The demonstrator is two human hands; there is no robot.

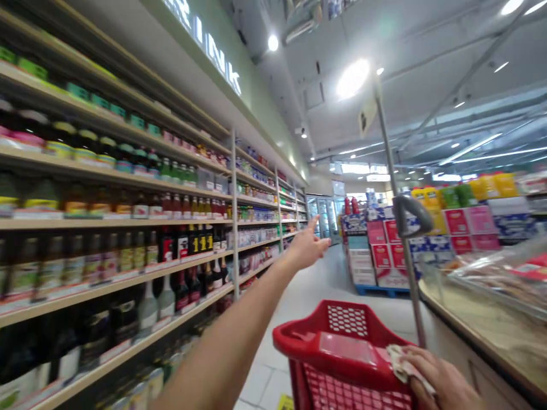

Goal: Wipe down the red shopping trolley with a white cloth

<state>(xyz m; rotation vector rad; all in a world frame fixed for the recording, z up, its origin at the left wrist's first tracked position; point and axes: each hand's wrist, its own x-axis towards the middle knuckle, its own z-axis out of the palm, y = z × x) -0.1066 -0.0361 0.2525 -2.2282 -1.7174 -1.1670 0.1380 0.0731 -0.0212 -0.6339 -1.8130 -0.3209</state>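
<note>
My left arm reaches forward over the aisle. My left hand (306, 245) holds nothing; its fingers are apart, the index finger stretched out toward the far end. Below it stands a red plastic shopping cart (342, 393) with lattice walls and a thick red handle (329, 346). At the handle's right end, my right hand (444, 378) is closed around it, with a crumpled pale cloth or tissue (400, 364) between fingers and handle. Part of the right hand runs out of the frame at the bottom.
On the left, long shelves (200, 263) hold rows of bottles under a lit sign (213, 51). A metal pole (395, 171) with a grey fitting rises by the right-hand counter (453, 319), which bears packaged food. Stacked boxes (387, 245) stand on a blue pallet (380, 291) ahead.
</note>
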